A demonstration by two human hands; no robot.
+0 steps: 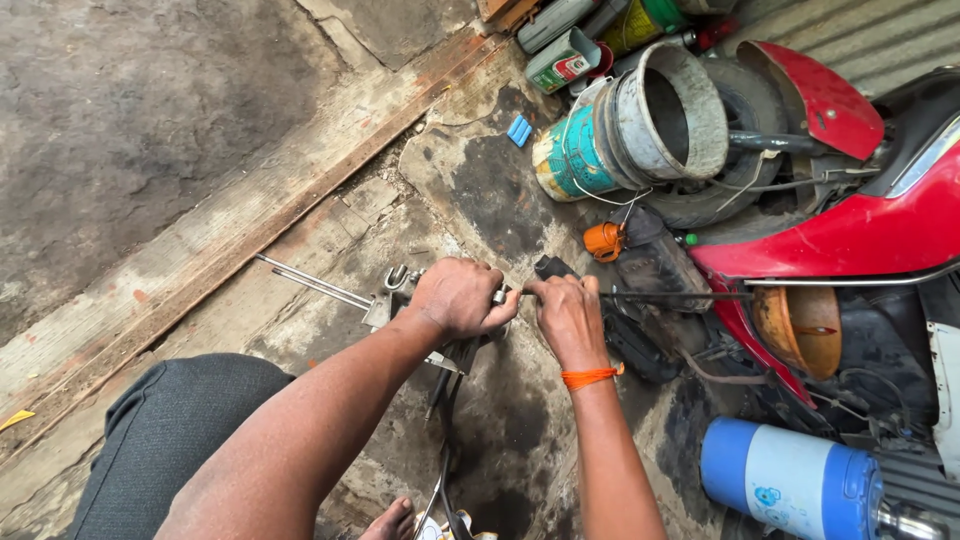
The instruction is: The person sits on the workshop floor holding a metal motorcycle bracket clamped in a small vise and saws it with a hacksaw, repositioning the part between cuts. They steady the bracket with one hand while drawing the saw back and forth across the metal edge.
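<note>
Oil-stained concrete floor [150,120], cracked, with a rusty rail [240,210] running diagonally. At left, a dark-trousered knee [170,430]. Just beyond, two thin steel rods [310,280] leading into a metal fitting [395,295]. Left hand [460,297] closed over that fitting, fingers curled tight. Right hand [568,318], orange thread at the wrist, pinching the end of a thin cable [680,295] stretched toward the red scooter [860,235]. Likely mid-step: feeding or tensioning cable at the fitting; next, probably a steady pull with the fitting held firm. Joint itself hidden under both hands. Further right, buckets [640,130], a blue cylinder [790,480] cut off below.
</note>
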